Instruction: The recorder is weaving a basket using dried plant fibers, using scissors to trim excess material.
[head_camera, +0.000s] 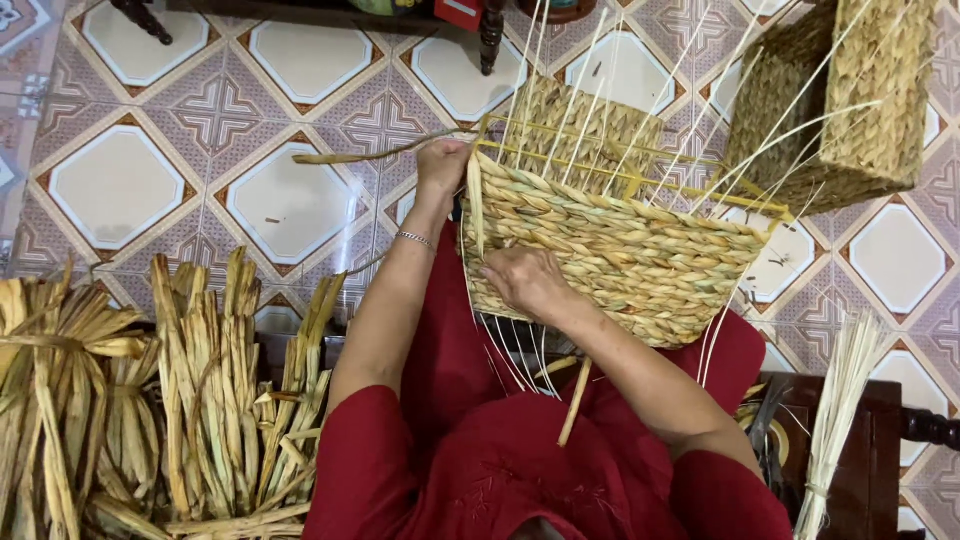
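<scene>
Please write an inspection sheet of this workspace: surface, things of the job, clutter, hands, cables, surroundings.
Surface: patterned tiled floor.
Job's things: half-woven basket on the person's lap, pale stakes sticking out past a yellow frame; a loose fibre strand runs out from the basket corner.
Clutter: bundles of dried fibre at the left; thin pale stakes bundle at the right.
Hands: left hand grips the basket corner at the strand; right hand presses on the woven side.
Cables: nothing seen.
Surroundings: finished basket at the upper right; dark furniture legs at the top.
</scene>
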